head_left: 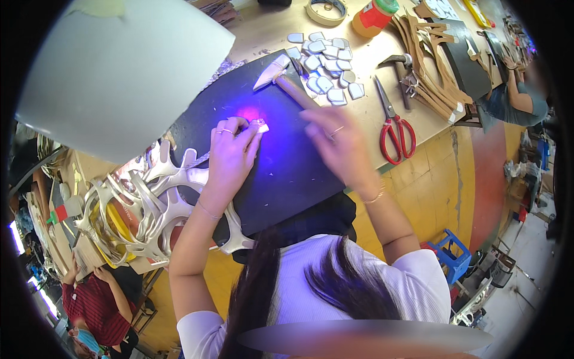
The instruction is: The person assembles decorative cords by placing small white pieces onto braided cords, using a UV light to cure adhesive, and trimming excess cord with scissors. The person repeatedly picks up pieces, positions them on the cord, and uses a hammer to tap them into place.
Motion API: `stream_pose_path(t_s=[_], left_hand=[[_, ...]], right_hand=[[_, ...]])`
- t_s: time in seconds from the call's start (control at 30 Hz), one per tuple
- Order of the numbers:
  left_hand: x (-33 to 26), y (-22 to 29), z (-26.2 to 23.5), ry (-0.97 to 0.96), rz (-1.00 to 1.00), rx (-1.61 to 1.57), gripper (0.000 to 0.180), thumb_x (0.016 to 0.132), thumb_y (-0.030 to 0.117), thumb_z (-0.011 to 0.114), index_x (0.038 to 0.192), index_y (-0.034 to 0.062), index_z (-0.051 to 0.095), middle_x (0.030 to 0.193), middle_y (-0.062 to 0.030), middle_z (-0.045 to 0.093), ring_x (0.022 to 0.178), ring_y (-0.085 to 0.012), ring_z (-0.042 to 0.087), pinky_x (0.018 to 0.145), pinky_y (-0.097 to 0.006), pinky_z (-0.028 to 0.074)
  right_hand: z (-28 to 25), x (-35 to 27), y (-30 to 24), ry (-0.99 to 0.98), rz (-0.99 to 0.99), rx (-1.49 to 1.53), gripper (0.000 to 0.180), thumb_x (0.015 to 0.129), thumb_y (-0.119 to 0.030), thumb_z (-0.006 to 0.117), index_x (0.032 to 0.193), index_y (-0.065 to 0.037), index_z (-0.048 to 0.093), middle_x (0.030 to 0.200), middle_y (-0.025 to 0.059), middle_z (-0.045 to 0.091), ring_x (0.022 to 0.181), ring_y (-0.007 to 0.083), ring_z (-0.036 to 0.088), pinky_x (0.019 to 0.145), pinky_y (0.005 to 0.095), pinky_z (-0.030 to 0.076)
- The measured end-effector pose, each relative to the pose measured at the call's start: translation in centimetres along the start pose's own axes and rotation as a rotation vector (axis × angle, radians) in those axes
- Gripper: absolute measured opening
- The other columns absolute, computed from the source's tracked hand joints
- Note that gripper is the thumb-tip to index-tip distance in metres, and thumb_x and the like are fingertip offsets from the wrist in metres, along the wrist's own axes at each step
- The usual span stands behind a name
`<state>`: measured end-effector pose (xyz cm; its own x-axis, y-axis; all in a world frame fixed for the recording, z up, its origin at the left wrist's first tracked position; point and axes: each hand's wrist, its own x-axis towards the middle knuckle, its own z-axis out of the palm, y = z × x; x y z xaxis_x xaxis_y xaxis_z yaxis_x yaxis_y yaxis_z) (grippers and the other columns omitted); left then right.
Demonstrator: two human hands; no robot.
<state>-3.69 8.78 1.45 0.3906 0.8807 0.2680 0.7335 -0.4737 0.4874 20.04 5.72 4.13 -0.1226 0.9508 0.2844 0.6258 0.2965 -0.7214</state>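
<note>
My left hand (230, 152) presses a small pale piece (262, 126) down on a black work mat (281, 173), with the fingertips pinching it. A purple light spot glows on the mat just above that hand. My right hand (335, 140) grips the wooden handle of a hammer (280, 75), whose metal head lies raised over the mat's far edge. The right hand looks blurred by motion.
A pile of small silvery shaped pieces (329, 66) lies beyond the mat. Red-handled scissors (394, 128), a second hammer (397, 63), brown strap pieces (433, 60), a tape roll (326, 10) and a red-labelled bottle (373, 15) are on the table. Silver strap uppers (149, 209) are stacked at left. Other people sit at lower left and upper right.
</note>
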Motion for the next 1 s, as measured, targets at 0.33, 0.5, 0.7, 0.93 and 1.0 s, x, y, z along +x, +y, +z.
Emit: stream_pose_path(t_s=[0.33,0.5,0.7,0.93,1.0], left_hand=[[-0.3,0.0,0.1,0.039,-0.030,-0.032,0.018,0.083,0.015,0.076,0.098,0.0047,0.075,0.096,-0.0077,0.059,0.090,-0.0256,0.056,0.083,-0.038,0.044],[-0.3,0.1,0.1,0.041,-0.054,0.002,0.019,0.083,0.018,0.076,0.099,0.0083,0.077,0.098,-0.0060,0.059,0.091,-0.0242,0.055,0.082,-0.038,0.042],[-0.3,0.1,0.2,0.042,-0.084,-0.010,0.019,0.083,0.020,0.076,0.098,0.0088,0.077,0.099,-0.0059,0.059,0.092,-0.0241,0.055,0.083,-0.038,0.042],[-0.3,0.1,0.0,0.043,-0.115,-0.051,0.021,0.082,0.021,0.077,0.098,0.0063,0.077,0.098,-0.0078,0.058,0.094,-0.0267,0.055,0.085,-0.039,0.043],[-0.2,0.1,0.0,0.044,-0.127,-0.069,0.022,0.082,0.021,0.077,0.098,0.0055,0.077,0.098,-0.0083,0.059,0.095,-0.0273,0.055,0.085,-0.040,0.043]], right_hand=[[-5.9,0.7,5.9,-0.395,0.153,-0.239,0.021,0.076,-0.004,0.075,0.096,-0.003,0.067,0.097,0.0094,0.061,0.092,0.0295,0.064,0.081,0.0385,0.052],[-6.0,0.5,6.2,-0.344,0.292,-0.198,0.019,0.079,-0.005,0.076,0.084,-0.001,0.058,0.090,0.0106,0.064,0.076,0.0238,0.063,0.071,0.0346,0.051],[-5.9,0.5,4.9,-0.040,0.410,0.194,0.023,0.084,-0.001,0.072,0.082,-0.003,0.049,0.084,0.0035,0.065,0.066,0.0082,0.053,0.064,0.0246,0.047],[-1.3,2.1,1.4,-0.235,0.363,0.746,0.032,0.082,-0.005,0.081,0.083,-0.009,0.049,0.081,-0.0019,0.057,0.067,0.0038,0.050,0.062,0.0193,0.043],[0.0,2.5,0.8,-0.274,0.437,0.826,0.030,0.082,-0.007,0.082,0.087,-0.009,0.053,0.081,-0.0014,0.058,0.067,0.0047,0.051,0.062,0.0192,0.044]])
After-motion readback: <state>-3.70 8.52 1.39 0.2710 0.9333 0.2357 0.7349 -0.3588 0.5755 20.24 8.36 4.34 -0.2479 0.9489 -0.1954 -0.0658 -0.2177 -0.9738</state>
